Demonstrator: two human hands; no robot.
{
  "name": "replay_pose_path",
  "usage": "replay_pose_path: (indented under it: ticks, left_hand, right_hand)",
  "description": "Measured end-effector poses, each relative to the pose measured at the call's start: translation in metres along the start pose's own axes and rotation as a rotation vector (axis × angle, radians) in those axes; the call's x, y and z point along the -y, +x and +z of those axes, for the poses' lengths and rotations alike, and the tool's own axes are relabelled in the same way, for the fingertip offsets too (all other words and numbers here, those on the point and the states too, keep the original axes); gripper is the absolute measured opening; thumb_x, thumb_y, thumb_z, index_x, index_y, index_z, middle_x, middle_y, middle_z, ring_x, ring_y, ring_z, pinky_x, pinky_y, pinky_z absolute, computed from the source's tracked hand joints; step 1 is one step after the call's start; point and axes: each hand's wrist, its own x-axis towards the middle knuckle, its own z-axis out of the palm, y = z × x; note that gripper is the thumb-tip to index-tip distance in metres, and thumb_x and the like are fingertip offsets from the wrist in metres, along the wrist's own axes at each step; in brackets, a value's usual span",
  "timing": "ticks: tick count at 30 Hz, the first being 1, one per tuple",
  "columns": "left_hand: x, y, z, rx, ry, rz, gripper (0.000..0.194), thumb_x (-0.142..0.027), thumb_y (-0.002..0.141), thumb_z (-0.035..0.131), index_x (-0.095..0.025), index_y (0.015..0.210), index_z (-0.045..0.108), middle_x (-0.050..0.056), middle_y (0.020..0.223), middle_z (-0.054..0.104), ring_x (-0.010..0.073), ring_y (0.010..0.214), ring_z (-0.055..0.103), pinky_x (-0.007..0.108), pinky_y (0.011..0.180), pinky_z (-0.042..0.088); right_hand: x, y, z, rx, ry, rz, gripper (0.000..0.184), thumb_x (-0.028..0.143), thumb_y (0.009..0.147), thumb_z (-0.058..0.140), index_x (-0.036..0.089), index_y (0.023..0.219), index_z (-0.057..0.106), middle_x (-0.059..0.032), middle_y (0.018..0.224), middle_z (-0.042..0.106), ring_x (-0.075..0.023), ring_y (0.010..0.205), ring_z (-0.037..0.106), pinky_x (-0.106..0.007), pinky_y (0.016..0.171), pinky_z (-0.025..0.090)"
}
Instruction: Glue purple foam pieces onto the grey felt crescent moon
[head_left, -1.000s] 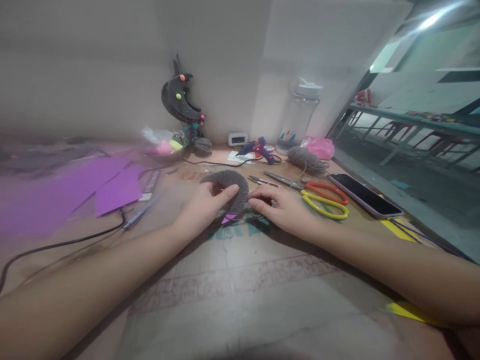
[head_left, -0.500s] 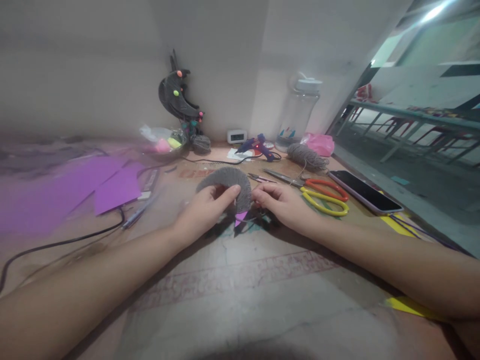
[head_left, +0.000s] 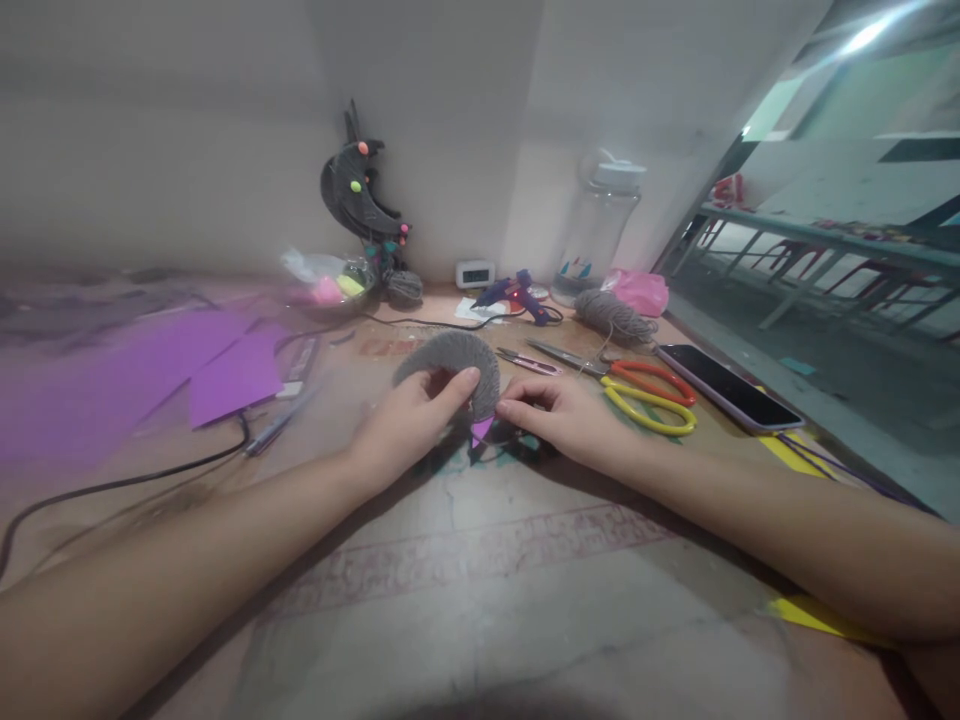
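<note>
A crescent wrapped in grey yarn [head_left: 459, 352] stands over the table in the middle, its bare purple tip [head_left: 481, 430] pointing down toward me. My left hand [head_left: 409, 418] is closed round its inner curve, thumb pressed on the wrapped face. Beside the purple tip, my right hand [head_left: 559, 408] pinches grey yarn between thumb and fingertips. A thin loop of that strand hangs below the tip. Behind the right hand, a strand leads back toward a grey yarn ball [head_left: 611, 315].
Scissors [head_left: 649, 400] and pink-handled thread snips [head_left: 531, 362] lie by my right hand, with a phone [head_left: 731, 388] farther right. At the back are a glue gun [head_left: 514, 293], small clock [head_left: 475, 274], bottle [head_left: 600, 235] and decorated dark crescent [head_left: 356, 195]. Purple sheets [head_left: 236, 375] lie left.
My right hand has shifted slightly down and closer to the crescent's purple tip, uncovering the thread snips behind it. The left hand keeps its hold, and the crescent has barely moved.
</note>
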Motion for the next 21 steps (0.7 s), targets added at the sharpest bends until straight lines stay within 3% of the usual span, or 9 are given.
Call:
replay_pose_path:
  ticks: [6,9,13,17,21]
  left_hand:
    - [0.0,0.004,-0.003,0.055,0.012,0.054,0.048,-0.063,0.085,0.051,-0.018,0.074,0.065,0.004,0.074,0.069,0.0208,0.072,0.061,0.031,0.068,0.044]
    - [-0.001,0.007,-0.004,-0.01,-0.006,0.031,0.047,-0.062,0.085,0.052,-0.02,0.067,0.061,0.002,0.067,0.066,0.0196,0.068,0.06,0.029,0.066,0.042]
    - [0.004,0.014,-0.006,-0.066,-0.082,-0.011,0.043,-0.061,0.082,0.056,-0.02,0.07,0.063,0.003,0.069,0.068,0.0207,0.069,0.063,0.03,0.068,0.044]
    - [0.007,0.017,-0.007,-0.042,-0.031,0.02,0.04,-0.058,0.081,0.057,-0.02,0.07,0.064,0.004,0.072,0.071,0.0227,0.074,0.065,0.031,0.073,0.044]
    - [0.007,0.017,-0.007,-0.039,0.028,-0.009,0.039,-0.058,0.081,0.055,-0.021,0.07,0.064,0.003,0.071,0.071,0.0228,0.074,0.064,0.032,0.074,0.043]
  right_hand:
    - [-0.006,0.001,0.001,-0.007,-0.002,-0.027,0.027,0.039,0.09,0.055,0.017,0.081,0.067,-0.0004,0.072,0.061,-0.0133,0.067,0.054,-0.026,0.063,0.041]
    - [-0.009,0.003,-0.004,-0.126,-0.041,-0.078,0.03,0.042,0.093,0.05,0.017,0.09,0.067,-0.0003,0.075,0.061,-0.0141,0.07,0.056,-0.026,0.065,0.043]
    - [-0.017,0.014,-0.026,-0.355,-0.075,-0.09,0.021,0.039,0.088,0.057,0.019,0.084,0.061,0.0006,0.075,0.06,-0.0143,0.07,0.056,-0.026,0.065,0.044]
    - [-0.033,0.032,-0.056,-0.483,-0.179,-0.13,0.008,0.026,0.085,0.058,0.019,0.089,0.06,-0.001,0.083,0.065,-0.016,0.076,0.06,-0.029,0.072,0.049]
    - [-0.046,0.057,-0.08,-0.473,-0.427,-0.011,0.029,0.016,0.084,0.056,0.016,0.112,0.062,-0.008,0.106,0.07,-0.0196,0.091,0.066,-0.034,0.086,0.052]
